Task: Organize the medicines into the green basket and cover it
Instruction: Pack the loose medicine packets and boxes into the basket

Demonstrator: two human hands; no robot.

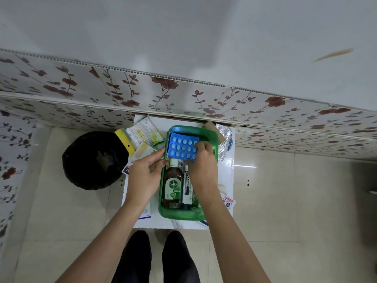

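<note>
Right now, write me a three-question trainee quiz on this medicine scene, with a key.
1. True or false: the brown bottle stands upright on the table outside the green basket.
2. Which hand grips the blue pill strip: A left, B right, C neither?
3. Fill in: to the left of the table sits a black ____.

Key:
1. False; it lies inside the basket, beside the white tube.
2. B; the right hand pinches the strip's edge over the basket, while the left hand hovers open at the basket's left rim.
3. Bin.
</note>
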